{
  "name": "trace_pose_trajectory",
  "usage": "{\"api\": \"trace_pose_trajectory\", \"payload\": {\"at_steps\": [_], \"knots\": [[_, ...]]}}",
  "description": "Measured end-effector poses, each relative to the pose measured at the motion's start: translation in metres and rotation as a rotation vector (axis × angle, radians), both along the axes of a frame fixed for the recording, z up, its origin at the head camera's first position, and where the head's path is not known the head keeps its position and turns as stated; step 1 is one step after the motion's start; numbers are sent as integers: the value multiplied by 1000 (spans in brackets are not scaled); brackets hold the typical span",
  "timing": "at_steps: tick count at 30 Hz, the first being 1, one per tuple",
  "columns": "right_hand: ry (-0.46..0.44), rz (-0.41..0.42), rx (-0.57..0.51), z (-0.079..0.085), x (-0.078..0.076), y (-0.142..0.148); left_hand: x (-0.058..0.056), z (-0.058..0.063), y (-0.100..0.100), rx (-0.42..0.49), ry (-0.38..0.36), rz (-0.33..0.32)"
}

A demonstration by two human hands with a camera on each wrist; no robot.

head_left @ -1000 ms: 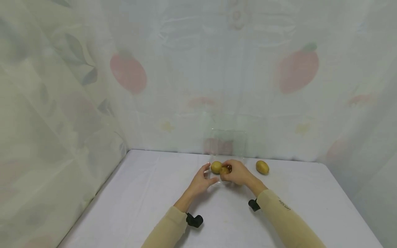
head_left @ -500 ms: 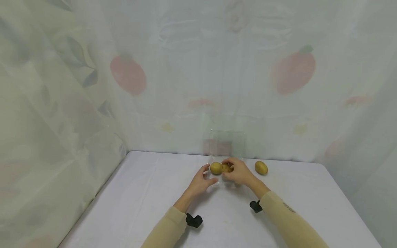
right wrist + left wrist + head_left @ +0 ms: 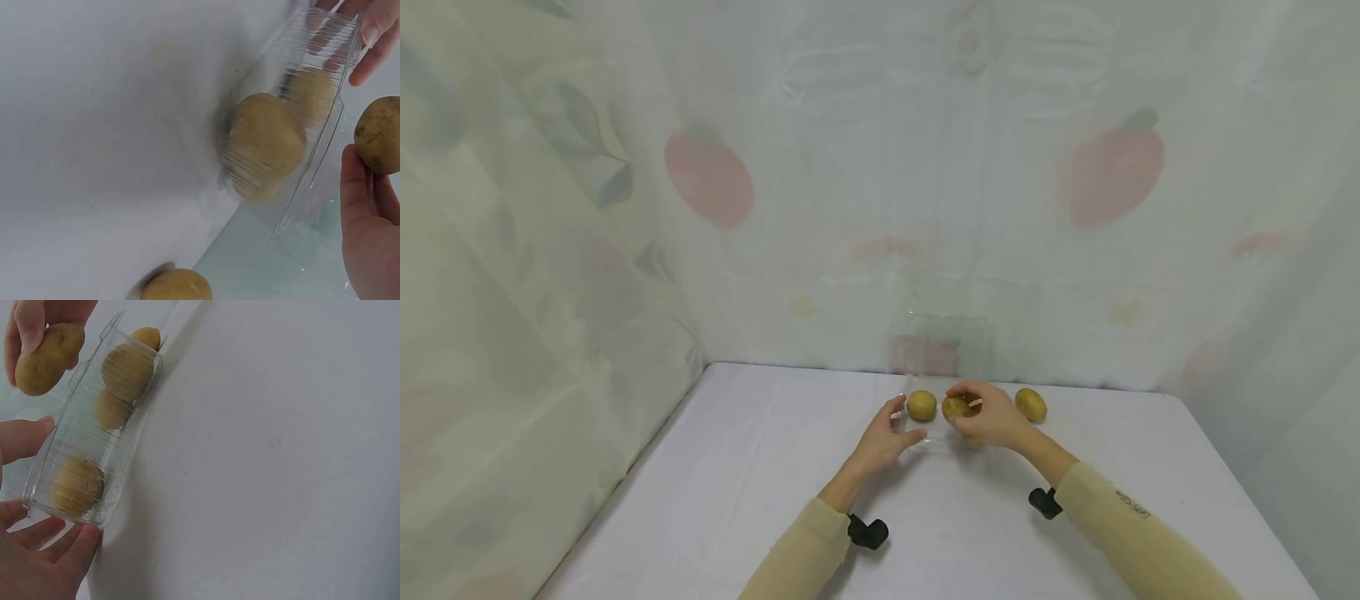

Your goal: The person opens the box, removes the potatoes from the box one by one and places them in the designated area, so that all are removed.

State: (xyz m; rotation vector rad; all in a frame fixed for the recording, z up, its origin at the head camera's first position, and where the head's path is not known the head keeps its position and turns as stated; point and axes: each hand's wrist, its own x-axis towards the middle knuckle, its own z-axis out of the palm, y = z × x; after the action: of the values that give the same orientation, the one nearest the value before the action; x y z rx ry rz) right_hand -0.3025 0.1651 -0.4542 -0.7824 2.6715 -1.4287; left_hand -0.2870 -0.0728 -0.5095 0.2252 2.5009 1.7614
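My left hand [image 3: 878,440] holds the left end of a clear plastic clamshell box [image 3: 75,434], thumb at the near rim and fingers at the end wall. Above the box's open top, my right hand [image 3: 992,415] pinches a potato [image 3: 50,359] between thumb and fingertips. One potato [image 3: 922,405] lies inside by the left end. More potatoes [image 3: 265,134] sit together toward the right end, seen through the ribbed wall and partly hidden by my right hand in the head view.
A loose potato [image 3: 1031,405] lies on the white-covered table [image 3: 940,533], right of the box. The box's raised clear lid [image 3: 958,346] stands at the back, near the table's far edge. Printed curtains [image 3: 880,167] hang behind and at both sides.
My right hand has shifted right with its potato, opening a gap from the potato at the left end. My left hand stays at the box.
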Motion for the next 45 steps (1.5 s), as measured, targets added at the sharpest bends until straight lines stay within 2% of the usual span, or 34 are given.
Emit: {"api": "trace_pose_trajectory", "payload": {"at_steps": [10, 17, 30, 45], "knots": [[31, -3, -15, -2, 14, 25, -1, -1, 2, -15, -11, 7], [62, -72, 17, 2, 18, 48, 0, -2, 3, -22, -14, 5], [76, -204, 54, 7, 16, 87, 1, -2, 3, -33, -3, 2], [3, -307, 65, 9, 7, 121, 4, 1, 3, -36, -4, 1]]}}
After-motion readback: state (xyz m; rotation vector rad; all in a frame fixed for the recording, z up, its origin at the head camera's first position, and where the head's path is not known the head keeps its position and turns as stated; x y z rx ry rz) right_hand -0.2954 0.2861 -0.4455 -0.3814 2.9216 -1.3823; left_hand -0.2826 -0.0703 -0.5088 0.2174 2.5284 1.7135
